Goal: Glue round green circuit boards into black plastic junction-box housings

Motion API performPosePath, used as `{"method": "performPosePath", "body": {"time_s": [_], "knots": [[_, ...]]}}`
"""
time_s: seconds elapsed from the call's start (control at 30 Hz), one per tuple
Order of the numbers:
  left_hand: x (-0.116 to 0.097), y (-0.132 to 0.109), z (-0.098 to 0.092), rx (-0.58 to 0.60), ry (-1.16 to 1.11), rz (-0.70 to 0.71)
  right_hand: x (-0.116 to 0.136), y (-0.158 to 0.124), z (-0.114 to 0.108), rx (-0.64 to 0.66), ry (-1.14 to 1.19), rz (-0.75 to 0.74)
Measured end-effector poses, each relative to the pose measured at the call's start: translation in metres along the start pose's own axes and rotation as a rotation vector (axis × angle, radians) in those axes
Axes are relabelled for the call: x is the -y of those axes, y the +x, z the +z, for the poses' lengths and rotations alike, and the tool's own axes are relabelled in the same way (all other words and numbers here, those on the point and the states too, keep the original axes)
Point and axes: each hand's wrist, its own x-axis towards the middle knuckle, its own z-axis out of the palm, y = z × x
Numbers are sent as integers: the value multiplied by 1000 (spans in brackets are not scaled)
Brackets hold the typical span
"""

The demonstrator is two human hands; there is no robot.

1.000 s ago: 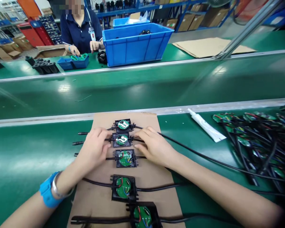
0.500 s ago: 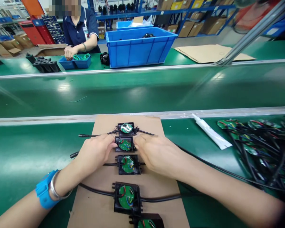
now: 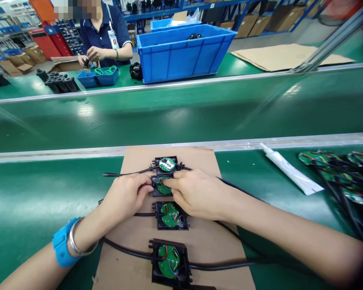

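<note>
A column of open black plastic housings, each with a green circuit board and black cables, lies on a cardboard sheet (image 3: 133,249). My left hand (image 3: 130,193) pinches the left edge of the second housing from the back (image 3: 155,193). Over that housing's right end, my right hand (image 3: 196,191) is closed, its index fingertip touching the circuit board (image 3: 161,188) and its other fingers curled by the edge. Behind them is a housing (image 3: 166,164) whose board carries a white patch. Nearer to me lie another housing (image 3: 171,215) and a larger-looking one (image 3: 171,262).
At right lie a white tube (image 3: 293,169) and a heap of wired circuit boards (image 3: 341,173). Beyond the green channel stand a large blue bin (image 3: 184,54), small blue trays (image 3: 98,78) and flat cardboard (image 3: 284,58). A co-worker (image 3: 104,36) stands across, and a metal post (image 3: 332,40) slants at right.
My right index finger has moved from the housing's right edge onto its board. My left hand stays at the left edge. The co-worker's hands have risen from the tray with a small black part.
</note>
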Motion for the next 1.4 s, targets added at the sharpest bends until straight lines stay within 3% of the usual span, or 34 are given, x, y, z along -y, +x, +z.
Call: {"method": "performPosePath", "body": {"time_s": [0.17, 0.3, 0.37, 0.57, 0.7, 0.83, 0.93, 1.03, 1.17, 1.27, 1.4], "knots": [[2, 0, -2, -63, -96, 0, 3, 4, 11, -29, 0, -59], [7, -6, 9, -246, 56, 182, 6, 6, 13, 1, -9, -84], [11, -9, 14, -279, 152, 266, 6, 7, 14, 18, -9, -93], [14, -8, 15, -80, 416, 445, 8, 7, 18, -7, 12, -58], [9, -7, 4, 16, 411, 384, 10, 3, 13, -24, 24, 8], [2, -4, -4, -90, 178, 266, 4, -9, 2, -5, 155, 18], [-4, 1, -1, -21, 47, 373, -1, -16, -4, 7, 219, 121], [-7, 2, 7, 72, 35, 446, -1, -19, -2, -24, 188, 163], [-4, -3, 19, 22, 31, 377, 0, -19, 15, -152, 111, 32], [-2, -7, 23, -5, 1, 394, 0, -17, 27, -251, 127, 27], [-1, -7, 26, -36, 17, 413, -4, -11, 24, -140, 294, 171]]}}
